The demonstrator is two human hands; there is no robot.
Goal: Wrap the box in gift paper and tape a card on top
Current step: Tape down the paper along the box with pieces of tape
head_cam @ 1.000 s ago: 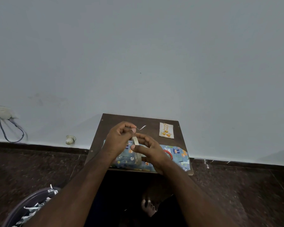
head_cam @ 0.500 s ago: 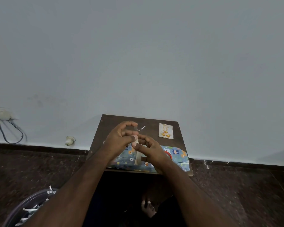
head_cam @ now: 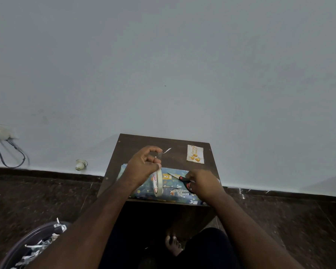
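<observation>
The box wrapped in blue animal-print gift paper point(head_cam: 171, 188) lies along the near edge of the small dark wooden table point(head_cam: 132, 150). My left hand point(head_cam: 143, 166) holds a roll of clear tape point(head_cam: 157, 182) upright above the box, and its fingers pinch a pulled-out strip of tape. My right hand point(head_cam: 203, 183) grips the red-handled scissors point(head_cam: 179, 177) lying on the box, blade pointing left. The white greeting card point(head_cam: 195, 153) with orange decorations lies at the table's far right corner.
A small white scrap point(head_cam: 166, 150) lies on the table behind my left hand. A grey wall stands right behind the table. A bin with paper scraps point(head_cam: 37, 243) sits on the dark floor at lower left. My bare foot point(head_cam: 174, 243) is under the table.
My right hand has let go of the tape roll and moved right and down onto the scissors. My left hand now holds the roll alone.
</observation>
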